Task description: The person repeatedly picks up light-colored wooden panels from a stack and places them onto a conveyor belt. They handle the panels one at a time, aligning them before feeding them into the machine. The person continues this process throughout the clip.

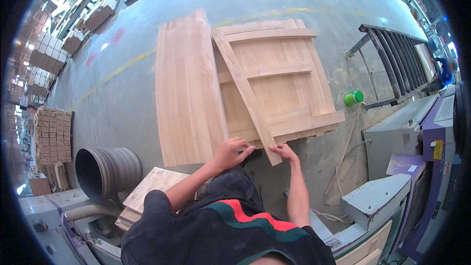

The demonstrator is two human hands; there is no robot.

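My right hand is closed on the near end of a long, narrow wooden board. The board slants from far left to near right across a stack of pale wooden planks and strips. My left hand is at the near edge of the wood, left of that board's end. Its thumb and fingers are apart and nothing shows between them. Beside the stack on the left lies a pile of wider wooden panels, its near right corner close to my left hand.
A ribbed duct and smaller wood pieces are at near left. On the right are a green container, a black roller conveyor and a grey and purple machine. Stacked timber stands farther left. Another person is at far right.
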